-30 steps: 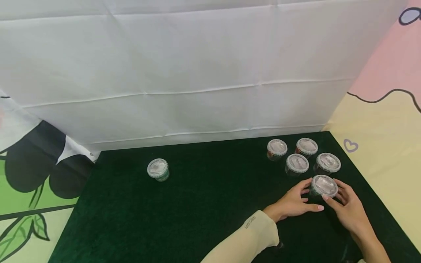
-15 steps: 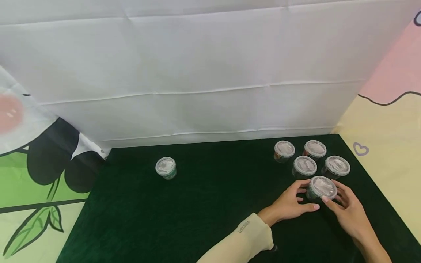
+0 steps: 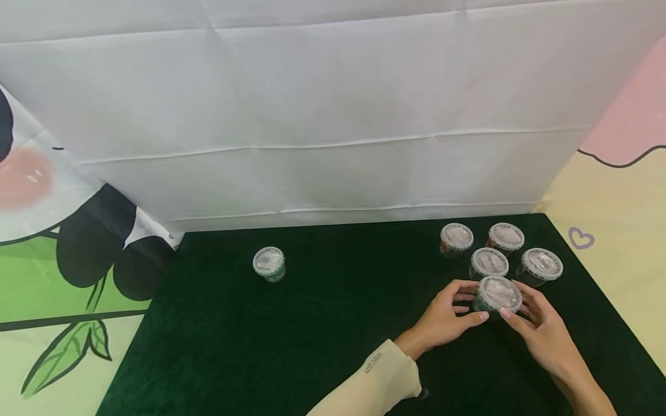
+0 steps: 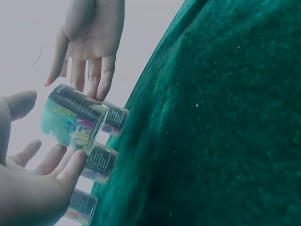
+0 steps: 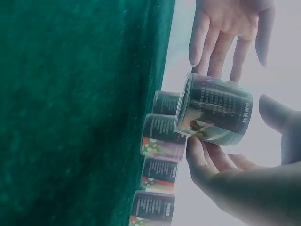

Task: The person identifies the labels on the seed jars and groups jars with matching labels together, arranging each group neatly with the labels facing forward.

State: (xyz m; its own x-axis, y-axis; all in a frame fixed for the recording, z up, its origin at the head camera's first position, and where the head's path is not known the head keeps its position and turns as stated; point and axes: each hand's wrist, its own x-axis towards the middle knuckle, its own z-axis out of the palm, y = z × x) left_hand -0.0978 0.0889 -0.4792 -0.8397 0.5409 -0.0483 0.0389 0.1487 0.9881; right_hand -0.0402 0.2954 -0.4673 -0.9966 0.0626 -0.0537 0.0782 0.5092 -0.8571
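Note:
A round clear plastic tub [image 3: 499, 293] with a white-rimmed lid is held between two hands at the right of the head view. My left hand [image 3: 446, 315] holds its left side with the fingertips, the thumb near the front. On the other side my right hand [image 3: 543, 330] grips it, thumb at the lid's front edge and fingers round the far side. In the left wrist view the tub [image 4: 70, 117] shows a dark and teal printed label. It is raised off the cloth, as the right wrist view also shows. Its underside is hidden from above.
Several similar lidded tubs stand close behind, among them a near tub [image 3: 489, 263], a right-hand tub [image 3: 541, 266] and a back tub [image 3: 506, 237]. Another tub [image 3: 269, 263] stands alone at the left. Dark green cloth [image 3: 312, 329] covers the table; a white curtain [image 3: 312, 115] rises behind.
Both hands have carried the tub leftward, from right of the near tub to almost in front of it. The head view has turned slightly left. The standing tubs have kept their places.

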